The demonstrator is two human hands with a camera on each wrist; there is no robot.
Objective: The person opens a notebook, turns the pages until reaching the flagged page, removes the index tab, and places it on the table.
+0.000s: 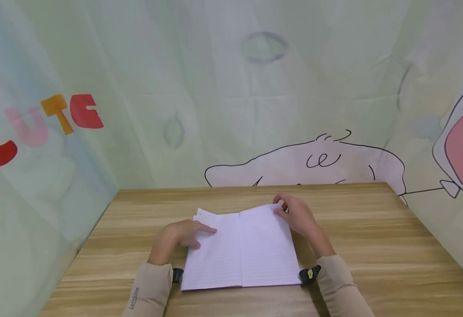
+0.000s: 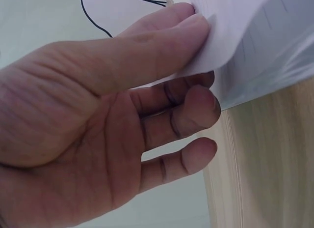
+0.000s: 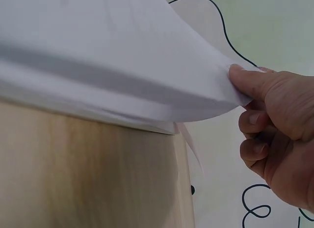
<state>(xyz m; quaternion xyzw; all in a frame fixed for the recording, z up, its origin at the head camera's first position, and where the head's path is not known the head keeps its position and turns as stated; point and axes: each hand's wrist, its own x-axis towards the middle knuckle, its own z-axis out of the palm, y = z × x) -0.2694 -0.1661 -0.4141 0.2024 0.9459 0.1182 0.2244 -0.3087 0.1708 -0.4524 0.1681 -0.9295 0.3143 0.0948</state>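
An open notebook (image 1: 268, 251) with ruled white pages lies on the wooden table. My left hand (image 1: 181, 233) is at the notebook's left edge, its index finger stretched over the left page. In the left wrist view, the left thumb (image 2: 189, 39) lies on the paper and other fingers show below the page edge, holding the page. At the upper right corner, my right hand (image 1: 296, 213) pinches a page between thumb and index finger. That lifted page (image 3: 196, 75) bends up from the sheets beneath in the right wrist view, where the remaining fingers (image 3: 255, 149) are curled.
The wooden table (image 1: 374, 237) extends around the notebook. Behind it hangs a pale green curtain (image 1: 156, 88) printed with cartoon shapes and letters. Dark wrist straps (image 1: 309, 275) sit near the notebook's lower corners.
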